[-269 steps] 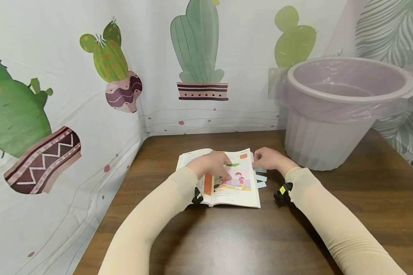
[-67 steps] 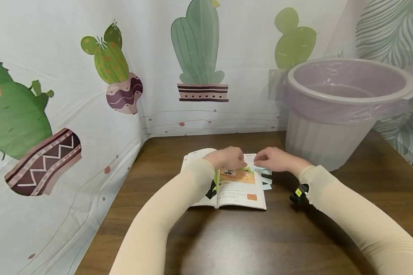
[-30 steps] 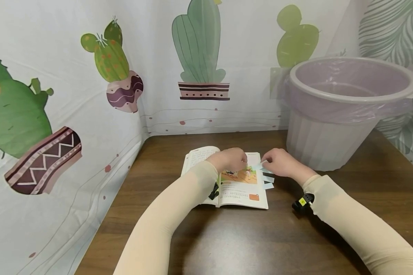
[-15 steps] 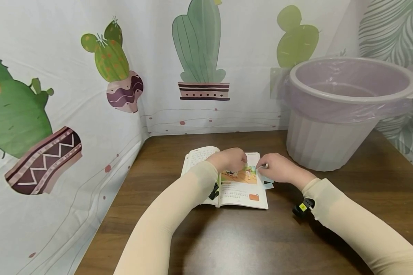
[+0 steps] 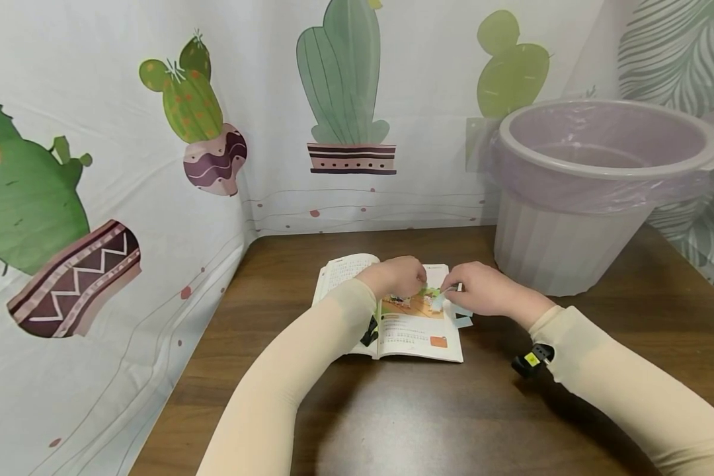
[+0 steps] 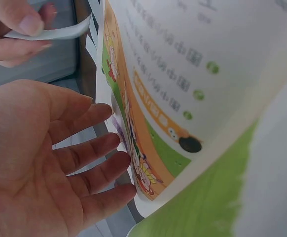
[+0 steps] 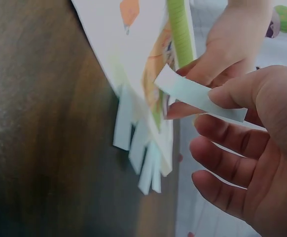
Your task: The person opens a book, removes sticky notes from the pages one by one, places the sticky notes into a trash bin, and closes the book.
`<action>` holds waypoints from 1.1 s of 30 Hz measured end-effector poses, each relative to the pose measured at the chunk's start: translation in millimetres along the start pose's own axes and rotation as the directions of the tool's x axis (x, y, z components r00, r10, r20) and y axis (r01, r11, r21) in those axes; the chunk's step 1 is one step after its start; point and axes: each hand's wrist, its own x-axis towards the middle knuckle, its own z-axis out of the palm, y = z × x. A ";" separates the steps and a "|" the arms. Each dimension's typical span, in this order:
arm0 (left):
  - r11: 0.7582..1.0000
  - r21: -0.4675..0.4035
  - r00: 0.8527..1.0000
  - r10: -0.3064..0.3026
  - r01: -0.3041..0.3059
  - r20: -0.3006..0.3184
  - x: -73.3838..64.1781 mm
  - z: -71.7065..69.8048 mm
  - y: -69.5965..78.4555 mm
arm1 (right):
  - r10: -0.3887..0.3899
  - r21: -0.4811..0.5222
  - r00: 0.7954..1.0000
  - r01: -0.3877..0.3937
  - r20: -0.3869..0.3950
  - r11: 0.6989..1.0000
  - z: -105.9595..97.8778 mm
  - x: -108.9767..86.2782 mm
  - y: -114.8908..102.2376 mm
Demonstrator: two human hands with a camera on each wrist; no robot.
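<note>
An open book (image 5: 419,337) with printed text and colour pictures lies on the table. My left hand (image 5: 397,276) rests its fingertips on the upper part of the right-hand page; in the left wrist view its fingers (image 6: 99,158) are loosely bent against the paper, holding nothing. Between thumb and forefinger, my right hand (image 5: 482,289) pinches a pale blue paper strip (image 7: 190,94), slightly curved, its free end pointing over the page. The strip appears apart from the page. Several similar blue strips (image 7: 124,118) stick out from the book's right edge, just below my right hand.
A large pale bin (image 5: 565,238) with a translucent purple liner stands on the table at the back right. Behind is a white cloth (image 5: 274,119) printed with cactuses. Brown wooden table top (image 5: 387,416) extends in front of the book.
The book shows a different page than nine seconds ago. The right hand, earlier at the page's right edge, now holds a blue strip over the picture. The left hand has stayed almost still lately.
</note>
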 end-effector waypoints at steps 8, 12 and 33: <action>1.000 0.005 1.000 -0.008 0.008 -0.007 0.1 0.7 0.5 | -0.062 -0.099 0.998 0.062 0.003 0.993 -32.2 -1.9 -21.3; 1.000 0.007 1.000 -0.011 0.011 -0.020 1.6 1.8 -0.9 | -0.075 -0.150 0.997 0.075 0.008 0.986 -56.1 -2.4 -35.2; 1.000 0.005 1.000 0.001 -0.001 -0.007 -2.2 1.6 -1.4 | -0.146 -0.373 0.989 0.129 -0.018 0.919 -228.7 22.2 -78.9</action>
